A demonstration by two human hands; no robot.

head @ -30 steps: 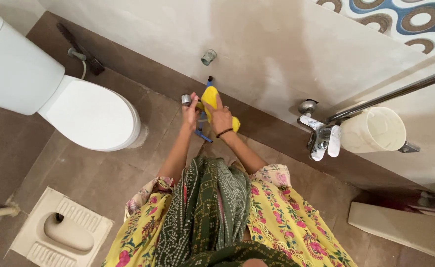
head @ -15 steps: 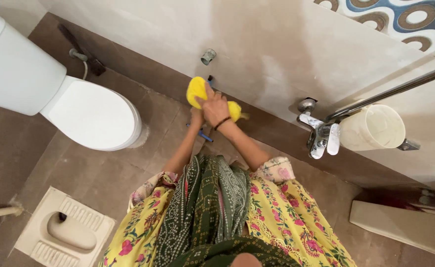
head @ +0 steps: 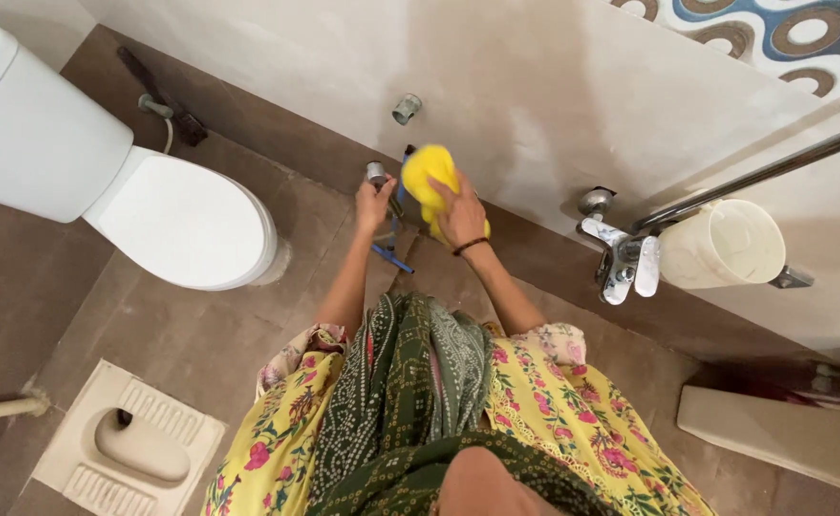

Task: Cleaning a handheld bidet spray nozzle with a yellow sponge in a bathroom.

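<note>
While the left hand (head: 374,203) grips the metal spray nozzle (head: 378,175) to steady it, the right hand (head: 460,212) clutches a yellow cloth (head: 427,172), pressed low against the wall (head: 535,86) beside the hose (head: 388,250)

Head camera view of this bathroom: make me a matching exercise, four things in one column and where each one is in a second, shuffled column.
Things:
1. yellow cloth
2. white toilet
3. cream bucket
4. floor-level squat pan

Places:
A. beside the wall tap on the right
B. bottom left, set in the floor
C. under the right hand, low against the wall
D. upper left, lid closed

Pairs: 1-C, 2-D, 3-A, 4-B
</note>
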